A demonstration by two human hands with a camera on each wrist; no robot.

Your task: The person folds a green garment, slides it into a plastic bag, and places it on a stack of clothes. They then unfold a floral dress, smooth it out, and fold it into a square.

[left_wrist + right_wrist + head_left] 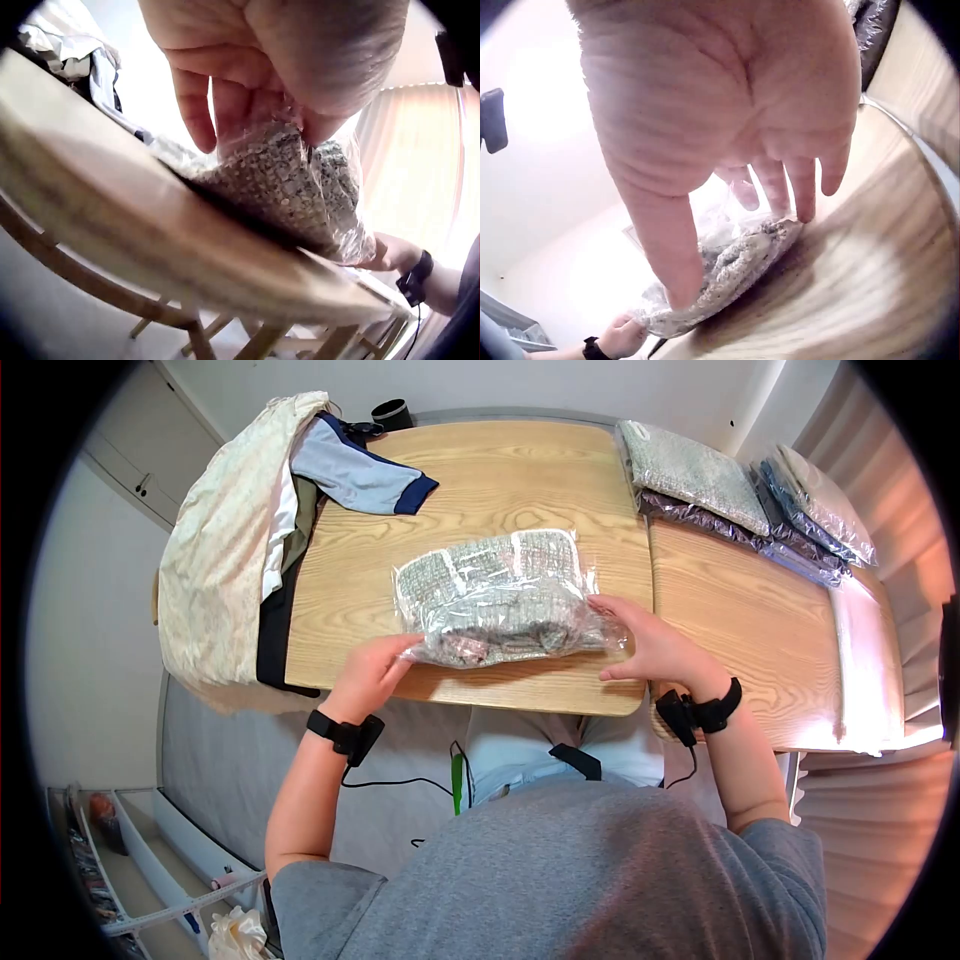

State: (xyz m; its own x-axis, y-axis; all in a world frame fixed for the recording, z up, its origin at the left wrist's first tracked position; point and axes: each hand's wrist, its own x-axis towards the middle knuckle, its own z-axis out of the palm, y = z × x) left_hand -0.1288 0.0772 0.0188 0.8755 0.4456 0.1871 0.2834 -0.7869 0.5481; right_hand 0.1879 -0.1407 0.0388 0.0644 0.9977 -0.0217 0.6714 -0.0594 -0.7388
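Note:
A clear plastic bag with a folded grey-white knit garment (510,595) inside lies near the front edge of the wooden table. At its left front corner the left hand (372,672) pinches the plastic; the left wrist view shows thumb and fingers of this hand (277,67) closed on the bag (285,180). The right hand (655,648) is at the bag's right end, thumb and fingers spread apart. In the right wrist view the fingers of the right hand (727,127) extend loosely along the bag (742,262), touching it without curling round it.
Clothes (225,550) are draped over the table's left side, with a light blue and navy sleeve (360,472). Bagged garments (700,475) are stacked at the back right. A black cup (392,414) stands behind the table (500,470); a compartmented organizer (150,850) is at lower left.

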